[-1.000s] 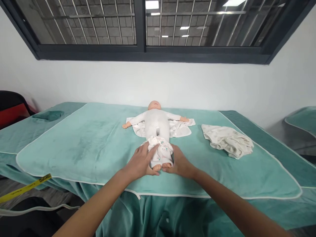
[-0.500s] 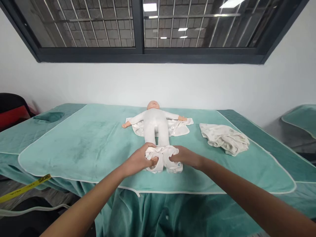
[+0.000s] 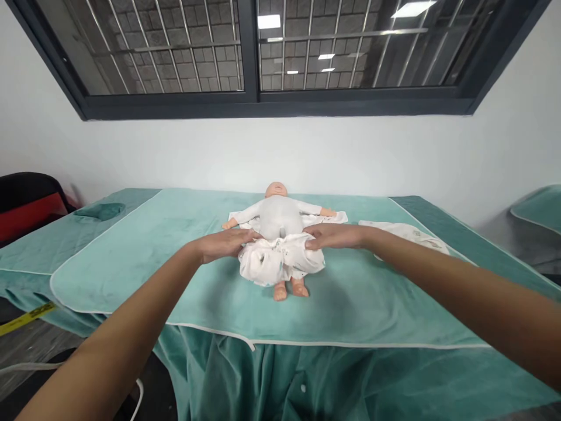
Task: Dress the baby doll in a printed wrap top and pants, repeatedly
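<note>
A baby doll (image 3: 280,211) with a white cloth body lies on its back, head toward the wall and arms spread. White baby pants (image 3: 280,258) are bunched around its legs, with both bare feet (image 3: 290,289) poking out below the cuffs. My left hand (image 3: 228,243) grips the waistband on the left side. On the right side, my right hand (image 3: 333,235) pinches the same waistband, thumb toward me. Beneath the doll's back and arms a white printed garment (image 3: 326,218) is spread out.
A green padded mat (image 3: 175,234) covers the table under the doll. Another folded white garment (image 3: 409,230) lies at the right, partly behind my right forearm. A dark window frame (image 3: 280,109) is set in the wall above. A yellow strap (image 3: 26,318) hangs at the lower left.
Both hands have moved up the doll's legs, away from me, drawing the pants with them. The feet, hidden before, now show below the cuffs.
</note>
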`<state>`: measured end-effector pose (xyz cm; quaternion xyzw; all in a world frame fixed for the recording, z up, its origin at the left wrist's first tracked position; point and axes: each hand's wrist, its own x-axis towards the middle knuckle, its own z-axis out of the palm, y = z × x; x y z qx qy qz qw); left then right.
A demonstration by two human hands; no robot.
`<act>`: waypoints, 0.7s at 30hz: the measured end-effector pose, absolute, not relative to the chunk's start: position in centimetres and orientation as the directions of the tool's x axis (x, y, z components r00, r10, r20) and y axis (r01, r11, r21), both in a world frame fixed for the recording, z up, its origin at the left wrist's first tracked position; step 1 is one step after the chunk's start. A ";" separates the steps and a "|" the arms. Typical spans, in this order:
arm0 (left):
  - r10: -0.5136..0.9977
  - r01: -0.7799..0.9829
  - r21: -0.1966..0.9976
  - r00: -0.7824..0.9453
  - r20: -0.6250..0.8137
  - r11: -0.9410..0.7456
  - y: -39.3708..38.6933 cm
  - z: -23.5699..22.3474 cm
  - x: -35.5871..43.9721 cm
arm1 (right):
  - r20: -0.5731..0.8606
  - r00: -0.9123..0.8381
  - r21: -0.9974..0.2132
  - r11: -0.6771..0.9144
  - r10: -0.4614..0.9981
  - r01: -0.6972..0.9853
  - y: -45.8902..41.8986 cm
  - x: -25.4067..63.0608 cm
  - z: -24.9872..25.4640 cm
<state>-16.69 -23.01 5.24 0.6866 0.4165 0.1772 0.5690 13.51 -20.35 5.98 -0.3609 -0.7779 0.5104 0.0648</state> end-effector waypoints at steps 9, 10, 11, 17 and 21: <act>0.645 0.626 0.640 0.720 -0.254 -0.446 -22.6 12.3 -15.2 | -0.215 -0.738 -0.490 0.583 0.639 0.648 -21.0 10.9 15.0; 0.657 0.617 0.626 0.723 -0.212 -0.477 -22.7 12.9 -14.8 | -0.194 -0.734 -0.457 0.602 0.651 0.655 -21.0 10.6 15.6; 0.674 0.601 0.621 0.722 -0.154 -0.503 -22.9 13.4 -14.6 | -0.182 -0.727 -0.421 0.616 0.662 0.666 -21.0 10.3 16.3; 0.770 0.295 0.769 0.520 0.369 -0.567 -23.3 14.5 -14.0 | -0.150 -0.713 -0.388 0.622 0.685 0.680 -22.5 9.4 19.7; 0.741 0.209 0.723 0.342 0.577 -0.659 -23.6 14.6 -13.9 | -0.096 -0.730 -0.440 0.629 0.676 0.641 -24.0 9.0 21.2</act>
